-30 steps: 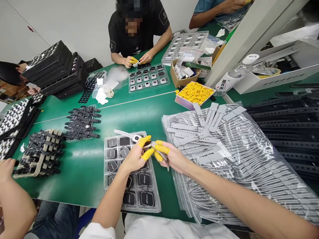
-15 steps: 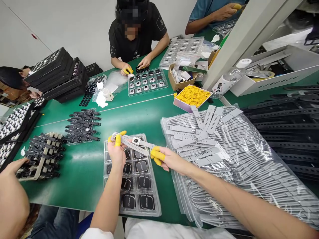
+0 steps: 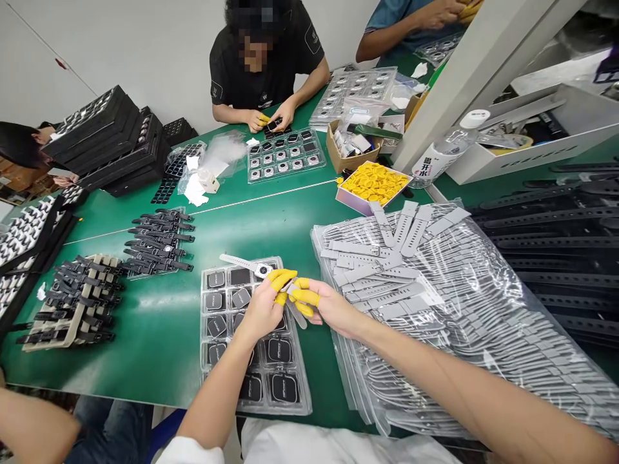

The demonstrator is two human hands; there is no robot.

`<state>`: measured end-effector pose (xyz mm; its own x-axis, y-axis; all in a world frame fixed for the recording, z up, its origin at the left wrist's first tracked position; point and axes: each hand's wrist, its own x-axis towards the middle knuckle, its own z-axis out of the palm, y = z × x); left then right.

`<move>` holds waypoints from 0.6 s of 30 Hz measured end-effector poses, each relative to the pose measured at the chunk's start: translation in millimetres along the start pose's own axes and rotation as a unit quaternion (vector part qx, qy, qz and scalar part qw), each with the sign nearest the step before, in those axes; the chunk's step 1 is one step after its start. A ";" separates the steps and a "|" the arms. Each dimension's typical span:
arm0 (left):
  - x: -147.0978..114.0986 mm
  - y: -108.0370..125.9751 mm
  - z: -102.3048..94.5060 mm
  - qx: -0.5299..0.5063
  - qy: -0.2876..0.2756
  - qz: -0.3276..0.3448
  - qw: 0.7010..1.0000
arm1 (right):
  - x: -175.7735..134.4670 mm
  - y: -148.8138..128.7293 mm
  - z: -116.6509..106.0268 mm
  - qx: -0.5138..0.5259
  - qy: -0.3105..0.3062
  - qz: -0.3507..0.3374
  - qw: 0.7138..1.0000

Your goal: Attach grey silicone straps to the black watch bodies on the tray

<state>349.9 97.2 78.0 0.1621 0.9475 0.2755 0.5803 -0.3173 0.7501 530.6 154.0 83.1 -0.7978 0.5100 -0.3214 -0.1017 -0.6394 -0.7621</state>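
My left hand [image 3: 265, 306] and my right hand [image 3: 329, 306] meet above the tray, yellow finger cots on their fingertips. Between them is a smartwatch [image 3: 263, 270] with its sensor back facing up. One half of its grey strap [image 3: 236, 261] points free to the upper left. My left fingers close on the other half, beside the case. My right fingers pinch near that strap's end, and a perforated grey piece [image 3: 297, 316] hangs below; the exact grip is hidden. Beneath lies a clear plastic tray [image 3: 305, 386] with black square-faced watch cases in its pockets.
Loose grey straps lie on bagged straps [image 3: 449, 309] at right. Behind them stand a box of yellow finger cots [image 3: 372, 183] and a water bottle [image 3: 447, 151]. Black-strapped watches on a beige rack [image 3: 72, 309] are at left. A co-worker [image 3: 268, 64] sits opposite; another person's arm [image 3: 33, 419] is lower left.
My left hand has moved right and down from the strap's far end to beside the watch case, meeting my right hand. The neighbour's hand at left has withdrawn from the rack.
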 end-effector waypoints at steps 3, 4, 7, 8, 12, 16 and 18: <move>0.0 1.9 2.6 -0.001 0.025 0.005 1.000 | 1.5 -2.0 -1.5 0.049 0.010 0.005 0.999; 0.1 2.9 3.5 -0.003 0.028 0.008 1.000 | 1.9 -3.0 -2.4 0.067 0.020 0.006 0.998; 0.4 5.1 4.9 -0.014 0.031 0.009 0.999 | 2.6 -4.9 -5.4 0.084 0.040 -0.009 0.996; 0.5 5.2 4.8 -0.015 0.034 0.006 0.999 | 2.5 -4.8 -5.9 0.074 0.032 -0.015 0.997; -0.4 2.8 3.6 -0.008 0.023 0.007 1.000 | 1.4 -0.8 -4.3 0.029 -0.018 -0.003 0.999; -1.9 1.4 4.2 -0.002 0.006 -0.006 1.000 | 1.4 1.1 -1.5 0.031 -0.013 -0.007 0.999; -2.2 1.7 5.2 0.000 0.017 -0.015 1.000 | 1.9 0.0 -0.3 0.042 -0.008 -0.010 0.999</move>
<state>354.7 94.8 75.6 0.1171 0.9545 0.2742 0.5842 -0.2895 0.7583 529.3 155.2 82.4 -0.8041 0.5149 -0.2972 -0.1675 -0.6759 -0.7177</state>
